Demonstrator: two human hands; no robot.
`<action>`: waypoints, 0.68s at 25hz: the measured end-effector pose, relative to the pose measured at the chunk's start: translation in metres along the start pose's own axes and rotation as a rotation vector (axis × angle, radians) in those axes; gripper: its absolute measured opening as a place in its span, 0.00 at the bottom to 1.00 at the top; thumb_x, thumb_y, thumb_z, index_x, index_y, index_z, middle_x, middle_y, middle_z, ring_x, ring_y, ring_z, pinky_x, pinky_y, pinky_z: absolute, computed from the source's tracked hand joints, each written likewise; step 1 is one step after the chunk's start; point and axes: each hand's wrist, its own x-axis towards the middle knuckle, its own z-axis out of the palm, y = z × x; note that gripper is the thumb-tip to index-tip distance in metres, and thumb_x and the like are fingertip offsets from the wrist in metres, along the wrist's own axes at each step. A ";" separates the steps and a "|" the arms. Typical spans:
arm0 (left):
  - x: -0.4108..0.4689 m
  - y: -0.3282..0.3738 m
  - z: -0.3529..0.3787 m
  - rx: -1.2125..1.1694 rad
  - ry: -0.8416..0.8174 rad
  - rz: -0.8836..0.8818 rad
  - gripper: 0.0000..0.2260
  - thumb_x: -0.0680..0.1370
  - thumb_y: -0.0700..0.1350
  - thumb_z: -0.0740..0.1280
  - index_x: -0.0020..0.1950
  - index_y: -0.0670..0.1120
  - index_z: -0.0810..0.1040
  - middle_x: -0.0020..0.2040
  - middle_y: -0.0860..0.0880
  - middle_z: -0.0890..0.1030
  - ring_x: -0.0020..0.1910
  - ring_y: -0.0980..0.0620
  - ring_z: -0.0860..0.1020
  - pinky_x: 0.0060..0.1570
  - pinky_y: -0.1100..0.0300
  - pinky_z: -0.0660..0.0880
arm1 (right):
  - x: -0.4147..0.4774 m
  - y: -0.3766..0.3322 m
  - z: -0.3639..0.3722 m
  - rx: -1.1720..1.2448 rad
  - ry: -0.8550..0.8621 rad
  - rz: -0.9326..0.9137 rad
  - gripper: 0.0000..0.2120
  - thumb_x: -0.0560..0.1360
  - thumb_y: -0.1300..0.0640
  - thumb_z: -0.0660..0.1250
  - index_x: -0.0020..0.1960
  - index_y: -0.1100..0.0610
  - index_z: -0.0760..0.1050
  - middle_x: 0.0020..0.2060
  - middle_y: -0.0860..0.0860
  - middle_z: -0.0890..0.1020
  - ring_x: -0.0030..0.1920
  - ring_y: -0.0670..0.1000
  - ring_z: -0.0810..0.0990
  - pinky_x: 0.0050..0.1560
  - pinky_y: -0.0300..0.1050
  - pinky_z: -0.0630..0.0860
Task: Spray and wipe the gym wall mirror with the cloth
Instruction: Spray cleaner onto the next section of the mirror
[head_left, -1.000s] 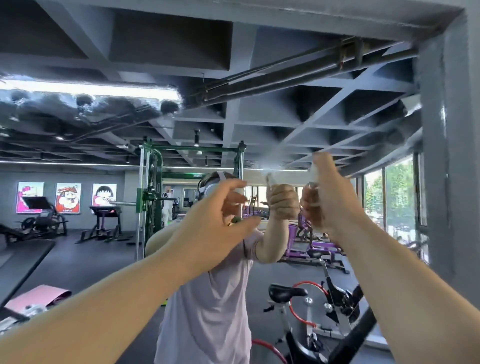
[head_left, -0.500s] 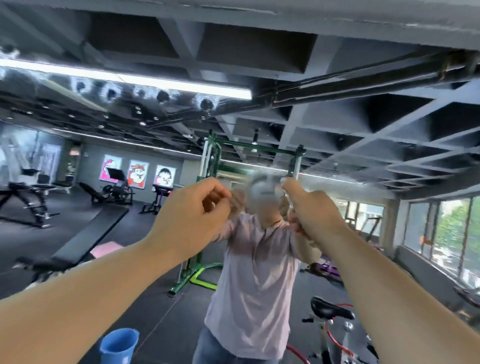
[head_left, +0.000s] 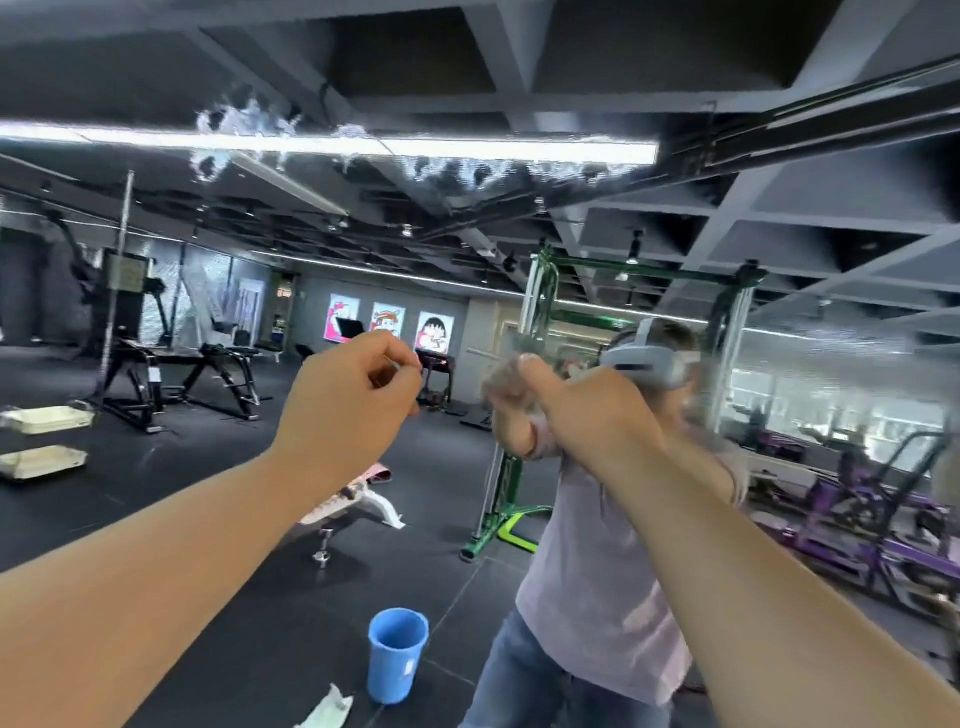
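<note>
The wall mirror (head_left: 519, 67) fills the view and reflects the gym and my own figure (head_left: 597, 571). Spray droplets (head_left: 249, 130) cling to the glass high up, along the reflected light strip. My right hand (head_left: 587, 415) is raised close to the glass, fist closed with the thumb on top, around a small, blurred thing that looks like the spray bottle. My left hand (head_left: 348, 410) is held up beside it, fingers curled toward the thumb; only a thin glint shows at the fingertips. A pale cloth (head_left: 327, 709) lies low on the floor.
A blue bucket (head_left: 397, 654) stands on the dark floor beside the cloth. The glass reflects a green cable rack (head_left: 540, 322), weight benches (head_left: 182, 374), purple machines (head_left: 857, 509) and two pale trays (head_left: 44, 436).
My view has swung left and down, bringing the bucket and cloth into sight. Both hands stay raised together. More droplets show on the upper glass.
</note>
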 end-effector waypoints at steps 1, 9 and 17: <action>0.011 -0.032 -0.026 0.027 0.008 -0.015 0.08 0.77 0.40 0.64 0.41 0.51 0.78 0.31 0.53 0.82 0.28 0.59 0.77 0.37 0.57 0.77 | 0.006 -0.025 0.038 0.010 -0.006 -0.016 0.35 0.72 0.29 0.55 0.59 0.57 0.77 0.44 0.54 0.79 0.43 0.54 0.76 0.44 0.46 0.70; 0.102 -0.201 -0.159 0.143 0.018 -0.163 0.08 0.78 0.43 0.62 0.41 0.49 0.78 0.30 0.50 0.80 0.29 0.57 0.74 0.34 0.58 0.71 | 0.036 -0.164 0.239 0.286 -0.183 0.087 0.42 0.59 0.22 0.53 0.49 0.57 0.79 0.44 0.54 0.84 0.45 0.56 0.82 0.52 0.56 0.80; 0.150 -0.279 -0.197 0.192 0.191 -0.168 0.14 0.76 0.42 0.61 0.32 0.43 0.62 0.28 0.46 0.60 0.28 0.52 0.58 0.32 0.57 0.55 | 0.091 -0.239 0.308 0.216 -0.218 -0.137 0.40 0.65 0.27 0.55 0.54 0.60 0.77 0.39 0.52 0.83 0.42 0.55 0.82 0.50 0.56 0.80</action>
